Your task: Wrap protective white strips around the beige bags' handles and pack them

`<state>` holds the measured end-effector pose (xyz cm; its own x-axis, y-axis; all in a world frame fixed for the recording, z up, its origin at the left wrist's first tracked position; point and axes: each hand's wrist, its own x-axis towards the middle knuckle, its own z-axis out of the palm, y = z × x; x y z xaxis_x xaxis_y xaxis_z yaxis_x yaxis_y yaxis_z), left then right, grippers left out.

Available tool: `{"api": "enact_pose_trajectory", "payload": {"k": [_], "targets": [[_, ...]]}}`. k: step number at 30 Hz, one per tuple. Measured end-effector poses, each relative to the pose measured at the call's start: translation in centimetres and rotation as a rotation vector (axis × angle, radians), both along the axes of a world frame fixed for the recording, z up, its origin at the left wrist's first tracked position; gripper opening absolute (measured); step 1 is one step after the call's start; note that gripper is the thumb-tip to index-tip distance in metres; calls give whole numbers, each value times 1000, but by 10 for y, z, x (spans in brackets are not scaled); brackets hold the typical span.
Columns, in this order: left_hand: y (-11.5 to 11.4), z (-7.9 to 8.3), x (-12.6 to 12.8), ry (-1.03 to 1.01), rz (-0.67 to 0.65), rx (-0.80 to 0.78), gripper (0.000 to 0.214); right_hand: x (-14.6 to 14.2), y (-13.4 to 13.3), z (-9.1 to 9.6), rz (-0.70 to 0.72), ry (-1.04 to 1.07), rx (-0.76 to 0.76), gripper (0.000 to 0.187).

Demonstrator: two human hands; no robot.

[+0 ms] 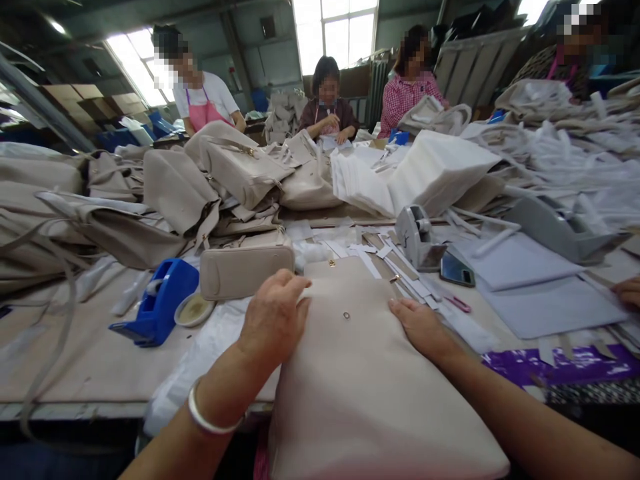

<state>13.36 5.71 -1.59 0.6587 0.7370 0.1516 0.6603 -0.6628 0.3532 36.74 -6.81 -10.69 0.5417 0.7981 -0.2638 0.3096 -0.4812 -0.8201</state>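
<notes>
A beige handbag (380, 387) lies in front of me, its near end reaching over the table edge towards my body. A small metal ring shows on its face, and a gold clasp sits on the flap at its far end. My left hand (275, 313), below a silver bangle (213, 413), is curled at the bag's upper left edge; its lower fingers are hidden. On the opposite edge, my right hand (420, 327) grips with the thumb on top and the fingers underneath. Just beyond my left hand rests another beige bag (247, 273), bottom towards me.
To the left stand a blue tape dispenser (157, 300) and a small bowl (194, 310). Right of the bag are a grey tape dispenser (419, 237), a phone (457, 267) and white sheets (540, 300). Beige bags (175, 190) and white padding (435, 173) pile up behind; several people work beyond.
</notes>
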Motion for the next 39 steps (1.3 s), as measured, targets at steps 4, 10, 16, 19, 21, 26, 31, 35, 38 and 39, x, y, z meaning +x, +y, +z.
{"api": "enact_pose_trajectory", "payload": {"k": [4, 10, 16, 19, 21, 26, 31, 35, 38, 39], "targets": [[-10, 13, 18, 126, -528, -62, 17, 3, 1, 3, 7, 90, -16, 44], [-15, 0, 36, 541, -715, 224, 23, 8, 2, 6, -9, 143, -11, 36], [-35, 18, 52, 772, -845, 365, 23, 13, 1, -1, 20, 215, 24, 38], [-44, 18, 59, 750, -876, 402, 24, 13, 0, -2, 16, 187, 23, 37], [-44, 12, 62, 727, -906, 398, 23, 13, 1, -1, 6, 160, 16, 36], [-15, -4, 64, 559, -807, 225, 20, 12, 0, -1, 1, 168, 32, 36], [16, 8, 31, -129, -232, -124, 18, 13, -1, -8, 19, 240, 51, 39], [11, 25, -47, -291, -40, -436, 21, 14, 0, -11, 15, 216, 51, 40], [-13, 11, -121, 72, -36, -708, 40, 15, 1, -11, 22, 187, 20, 42], [-26, 2, -142, 228, -7, -697, 35, 15, 1, -11, 29, 166, 2, 42]]}}
